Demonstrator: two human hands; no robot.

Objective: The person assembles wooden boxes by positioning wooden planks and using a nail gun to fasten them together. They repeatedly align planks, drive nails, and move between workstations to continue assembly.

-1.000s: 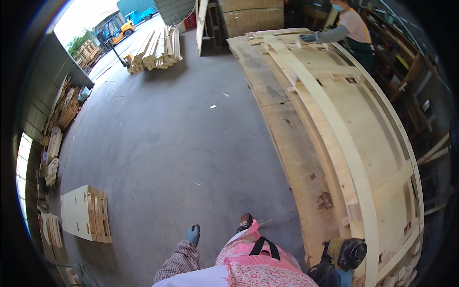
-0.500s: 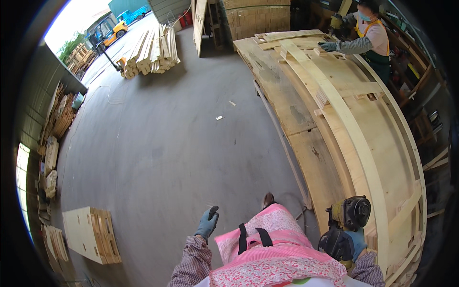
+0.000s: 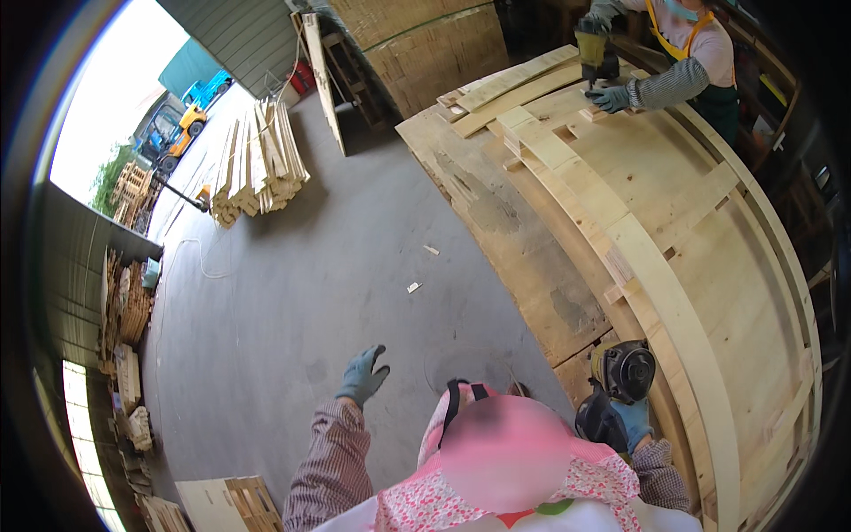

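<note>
Nail gun (image 3: 618,377) clamped in right hand (image 3: 634,418), low beside curved wooden rail (image 3: 674,301) running away up-left; left hand (image 3: 362,377) empty, fingers spread, over floor (image 3: 337,266), well apart.

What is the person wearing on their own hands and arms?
Both hands wear grey-blue work gloves: the left hand shows its whole glove, the right hand only part of one. The sleeves are a finely checked fabric in muted brownish purple, buttoned close at the wrists.
</note>
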